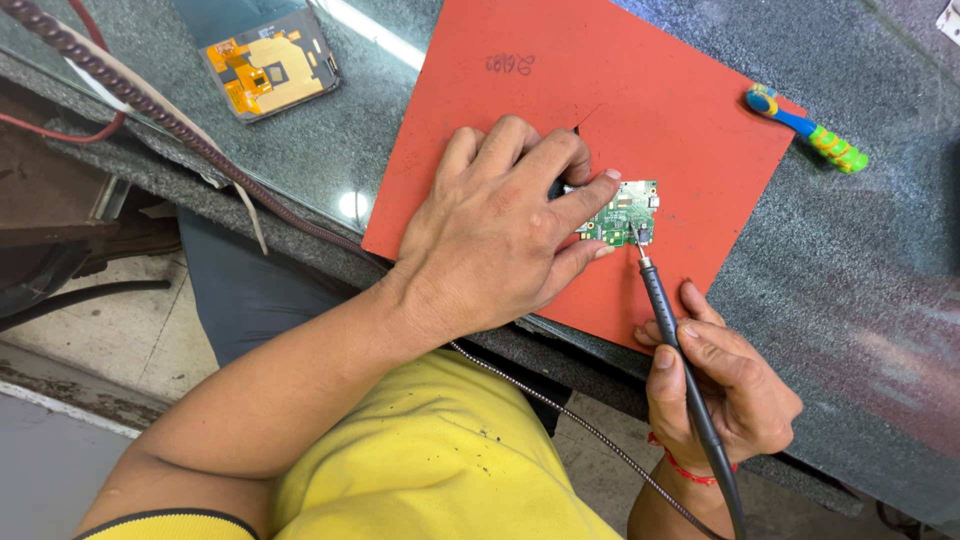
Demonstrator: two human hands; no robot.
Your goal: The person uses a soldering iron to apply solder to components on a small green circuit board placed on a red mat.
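Observation:
A small green circuit board (628, 213) lies on an orange-red mat (660, 110). My left hand (500, 225) presses down on the board's left side, fingertips holding it flat. My right hand (722, 385) grips a black soldering iron (672, 330) like a pen. Its metal tip touches the board's lower right corner. The iron's cable runs down out of view past my wrist, which wears a red thread.
A blue, green and yellow toothbrush (808, 128) lies at the mat's right corner. An opened phone part with orange flex cables (265, 62) sits at the top left on the grey stone counter (860, 260). A braided cable (150, 105) crosses the counter's edge.

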